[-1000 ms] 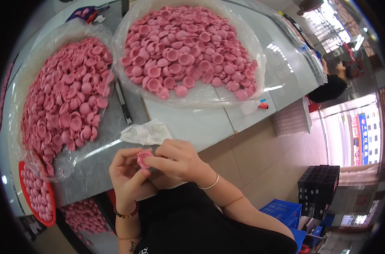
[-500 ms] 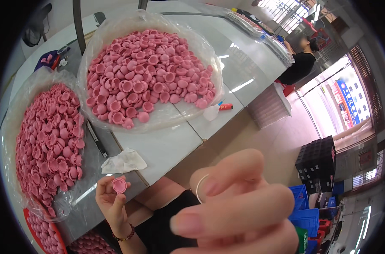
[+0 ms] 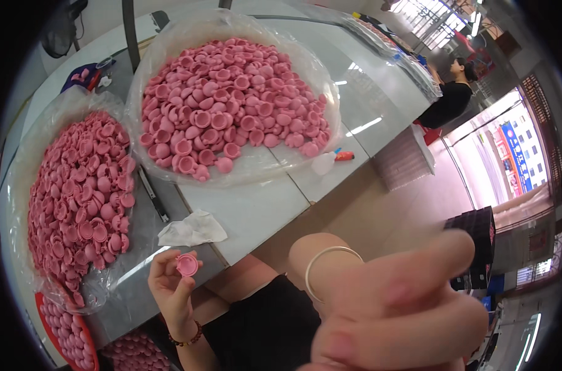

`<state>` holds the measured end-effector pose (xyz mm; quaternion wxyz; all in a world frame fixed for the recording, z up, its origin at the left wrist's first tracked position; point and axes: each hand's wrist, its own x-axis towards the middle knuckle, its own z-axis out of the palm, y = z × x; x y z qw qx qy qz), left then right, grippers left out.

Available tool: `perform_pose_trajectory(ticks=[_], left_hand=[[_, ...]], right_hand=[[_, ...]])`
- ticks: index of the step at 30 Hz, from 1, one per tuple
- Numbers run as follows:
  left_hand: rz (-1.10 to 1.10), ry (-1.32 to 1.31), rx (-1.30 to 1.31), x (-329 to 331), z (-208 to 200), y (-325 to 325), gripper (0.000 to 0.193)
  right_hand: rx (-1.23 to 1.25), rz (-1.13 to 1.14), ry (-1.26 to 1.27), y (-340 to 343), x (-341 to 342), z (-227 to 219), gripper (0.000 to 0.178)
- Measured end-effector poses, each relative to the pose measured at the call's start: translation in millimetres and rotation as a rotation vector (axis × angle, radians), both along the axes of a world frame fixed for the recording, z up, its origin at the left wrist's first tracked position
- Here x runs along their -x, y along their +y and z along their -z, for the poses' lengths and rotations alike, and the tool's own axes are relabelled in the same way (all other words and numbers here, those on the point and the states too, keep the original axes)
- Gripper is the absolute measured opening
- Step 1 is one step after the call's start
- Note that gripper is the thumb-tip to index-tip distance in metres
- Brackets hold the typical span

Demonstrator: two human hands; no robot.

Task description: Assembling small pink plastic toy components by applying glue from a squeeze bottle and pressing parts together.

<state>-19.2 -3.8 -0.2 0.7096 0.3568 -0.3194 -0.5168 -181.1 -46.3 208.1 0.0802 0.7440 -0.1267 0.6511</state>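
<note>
My left hand (image 3: 174,299) is raised at the table's near edge, fingers closed around a small pink plastic half-shell (image 3: 187,265), its hollow side facing up toward me. Large and close in front, my right hand (image 3: 395,303) has its fingers curled in, partly blurred; I see nothing between them. A ring-like pale bangle (image 3: 330,250) circles my right wrist. Beyond the left hand, a heap of similar pink half-shells (image 3: 231,105) fills an opened clear plastic bag (image 3: 231,23). Another heap of pink pieces (image 3: 80,198) lies in a second bag at the left.
A crumpled white cloth (image 3: 193,229) lies on the grey table (image 3: 247,213), near a dark metal strip (image 3: 153,193). A small bottle with a red part (image 3: 343,156) stands by the edge. A red basket (image 3: 92,340) holds pink balls at lower left. A person (image 3: 448,99) sits far right.
My right hand has moved to the right and its fingers have shifted, uncovering more of the wrist. The left hand still holds the pink half-shell. The whole view has shifted slightly.
</note>
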Motion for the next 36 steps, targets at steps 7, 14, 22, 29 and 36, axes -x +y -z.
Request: perform_pose_trajectory(ticks=[7, 14, 22, 29, 36], left_hand=[[-0.023, -0.059, -0.015, -14, 1, 9, 0.052], [-0.014, -0.001, -0.038, -8, -4, 10, 0.048], [-0.216, -0.136, 0.028, -20, 1, 13, 0.049], [-0.143, -0.191, 0.004, -21, 4, 10, 0.051], [-0.188, -0.196, -0.014, -27, 7, 20, 0.051]], right_hand=[[0.036, -0.169, -0.04, -31, 36, 61, 0.022], [-0.655, 0.487, -0.283, -102, 118, 187, 0.051], [-1.055, 0.614, 0.066, -134, 133, 219, 0.033], [-1.058, 0.049, -0.339, -102, 72, 198, 0.016], [-1.36, -0.967, -0.337, -60, -26, 164, 0.041]])
